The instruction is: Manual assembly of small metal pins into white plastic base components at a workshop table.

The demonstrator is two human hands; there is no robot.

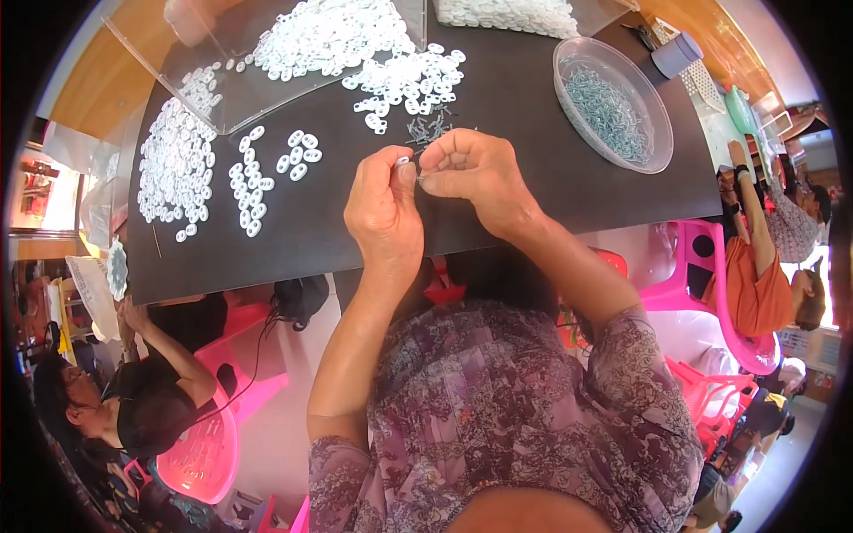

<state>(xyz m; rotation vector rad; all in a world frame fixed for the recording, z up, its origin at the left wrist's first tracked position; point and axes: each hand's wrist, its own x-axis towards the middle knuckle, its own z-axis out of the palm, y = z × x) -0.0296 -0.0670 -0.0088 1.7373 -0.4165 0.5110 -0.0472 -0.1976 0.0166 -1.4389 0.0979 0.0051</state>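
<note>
Both my hands meet over the table's near edge, fingertips almost touching. My left hand (386, 209) is closed in a pinch on a small white oval plastic piece (403, 161), mostly covered by finger and thumb. Close beside it, my right hand (480, 178) pinches a thin metal screw (421, 178), of which only a bit shows. Just beyond the fingertips lies a small heap of dark grey screws (427, 130). Behind that heap spreads a loose pile of white two-holed oval pieces (409, 78).
White pieces form a large pile (176, 160), a column (250, 191) and a small cluster (298, 156) on the dark table (329, 240). A clear bin (218, 107) holds more. Right, a round clear tub (657, 129) contains screws, near a cup (677, 56). People sit both sides on pink chairs (209, 453).
</note>
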